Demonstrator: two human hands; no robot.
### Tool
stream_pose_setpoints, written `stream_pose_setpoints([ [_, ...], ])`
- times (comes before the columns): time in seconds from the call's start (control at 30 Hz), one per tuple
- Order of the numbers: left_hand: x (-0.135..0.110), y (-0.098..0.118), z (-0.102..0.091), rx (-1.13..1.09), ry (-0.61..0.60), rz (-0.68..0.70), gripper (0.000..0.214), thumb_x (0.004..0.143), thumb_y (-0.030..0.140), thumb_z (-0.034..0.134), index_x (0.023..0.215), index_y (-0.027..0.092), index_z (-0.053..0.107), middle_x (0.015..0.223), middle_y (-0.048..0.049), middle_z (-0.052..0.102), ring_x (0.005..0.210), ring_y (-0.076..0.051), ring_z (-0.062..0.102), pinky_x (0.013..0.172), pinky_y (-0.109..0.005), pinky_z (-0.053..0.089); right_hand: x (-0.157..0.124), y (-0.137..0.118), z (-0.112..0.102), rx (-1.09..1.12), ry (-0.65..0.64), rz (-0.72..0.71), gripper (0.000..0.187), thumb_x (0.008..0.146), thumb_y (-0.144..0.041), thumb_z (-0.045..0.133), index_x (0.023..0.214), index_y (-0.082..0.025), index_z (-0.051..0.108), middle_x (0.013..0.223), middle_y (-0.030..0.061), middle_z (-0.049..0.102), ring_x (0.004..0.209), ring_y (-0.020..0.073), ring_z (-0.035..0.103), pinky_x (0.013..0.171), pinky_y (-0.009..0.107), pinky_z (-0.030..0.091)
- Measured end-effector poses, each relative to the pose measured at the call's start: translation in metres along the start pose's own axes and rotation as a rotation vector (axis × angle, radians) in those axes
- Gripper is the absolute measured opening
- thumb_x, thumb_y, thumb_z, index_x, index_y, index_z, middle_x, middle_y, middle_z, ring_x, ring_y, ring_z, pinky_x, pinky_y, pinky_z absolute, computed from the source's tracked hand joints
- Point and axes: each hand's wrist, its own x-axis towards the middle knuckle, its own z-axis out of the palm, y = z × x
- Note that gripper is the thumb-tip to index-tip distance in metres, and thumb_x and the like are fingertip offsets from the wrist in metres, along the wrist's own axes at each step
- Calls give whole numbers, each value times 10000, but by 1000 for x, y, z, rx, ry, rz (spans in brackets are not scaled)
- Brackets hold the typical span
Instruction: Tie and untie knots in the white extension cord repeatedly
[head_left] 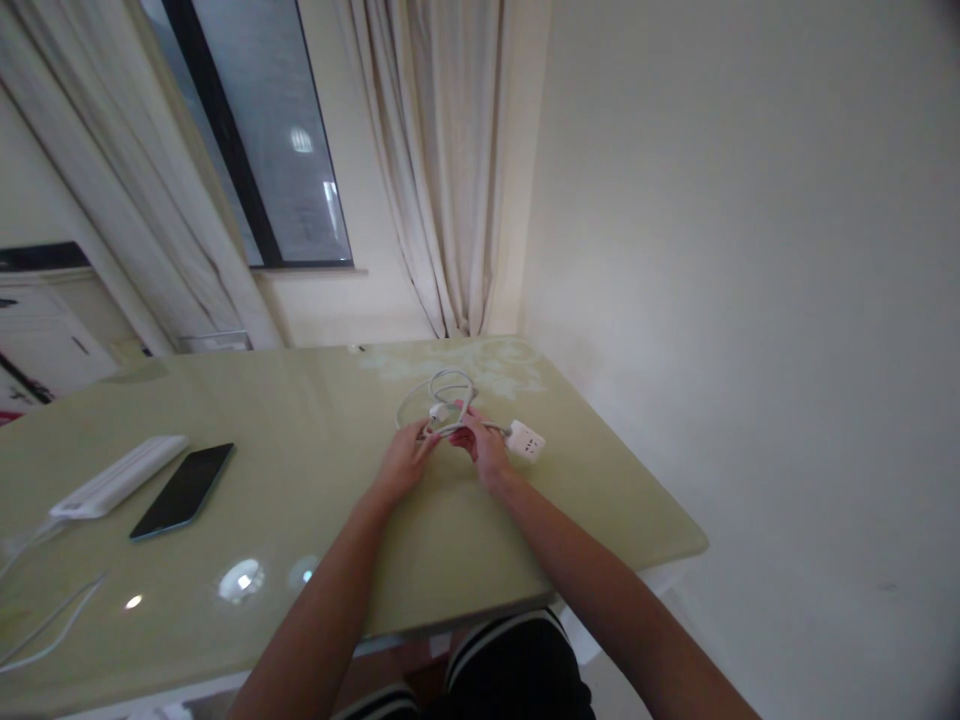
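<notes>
A white cord [452, 374] lies in loose loops near the far right part of the table. My left hand [407, 455] pinches the cord at the near left of the loops, close to a white plug [439, 411]. On the other side, my right hand [482, 447] is curled round the cord, its fingers partly hidden behind it. Just right of that hand, a small white socket block [526, 441] at the cord's end rests on the table with its outlet face showing.
The glossy pale green table [315, 430] meets a white wall [720, 260] along its right side. To the left lie a black phone [184, 490] and a long white power strip [124, 477]. Another white cable [56, 625] is at the near left edge. Curtains [442, 150] hang behind.
</notes>
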Motion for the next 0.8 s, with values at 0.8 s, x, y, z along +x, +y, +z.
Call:
stream_pose_setpoints([
  [0.8,1,37,-5,-685,-46,-211,481,795,620,710,932,209,502,665,-9,709,635,-159,651,648,-273,485,13,-20,-13,38,118,-38,538,761,-576,773,1133,-186,769,722,17,733,600,112,614,536,211,417],
])
